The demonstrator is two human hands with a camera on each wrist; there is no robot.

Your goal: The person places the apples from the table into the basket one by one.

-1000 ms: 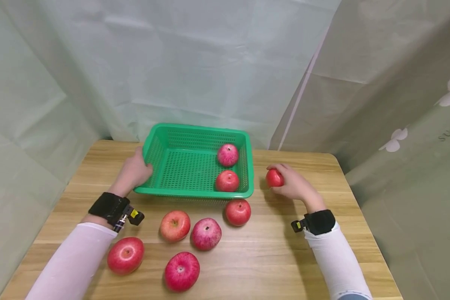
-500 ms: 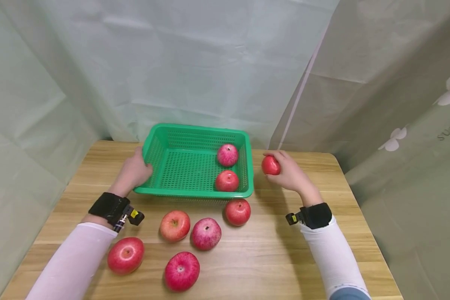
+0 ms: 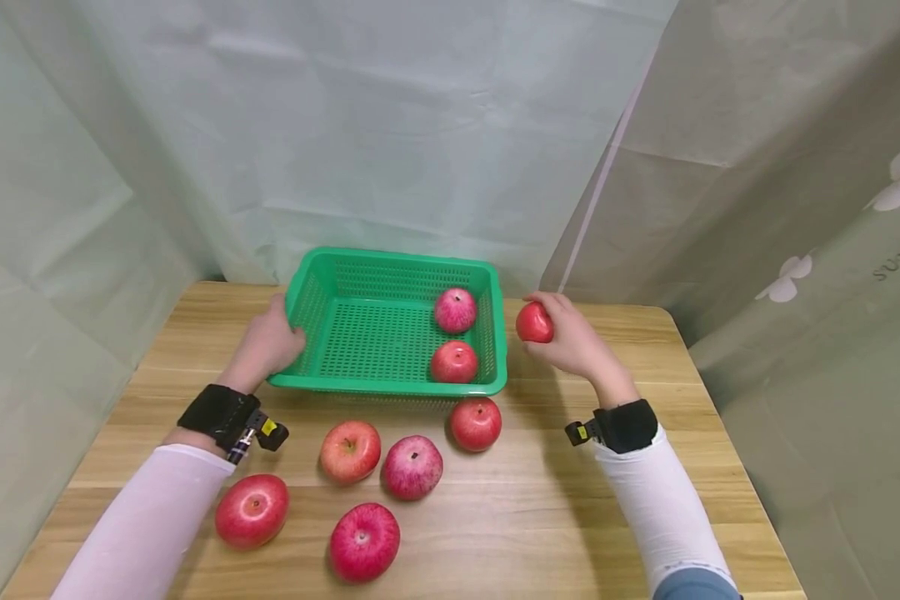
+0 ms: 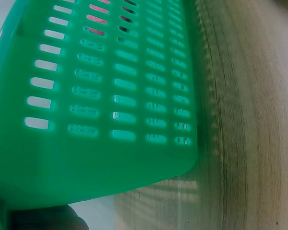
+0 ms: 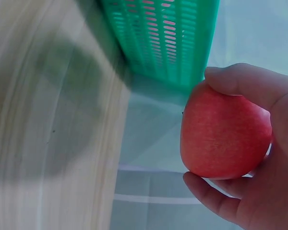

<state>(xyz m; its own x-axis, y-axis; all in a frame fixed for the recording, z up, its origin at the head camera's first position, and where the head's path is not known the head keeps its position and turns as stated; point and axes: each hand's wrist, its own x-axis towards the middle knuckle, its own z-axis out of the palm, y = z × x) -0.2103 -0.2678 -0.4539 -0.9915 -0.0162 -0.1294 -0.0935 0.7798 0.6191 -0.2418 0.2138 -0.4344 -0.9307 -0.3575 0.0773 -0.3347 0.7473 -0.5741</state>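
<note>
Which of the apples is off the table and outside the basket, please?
The apple held in the right hand, right of the basket; the others lie on the table or in the basket.

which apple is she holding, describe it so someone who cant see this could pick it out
Start at the green basket at the back of the wooden table. Just past its right wall, the right hand holds a small red apple lifted off the table. It is the only apple in a hand; the others lie in the basket or on the table.
</note>
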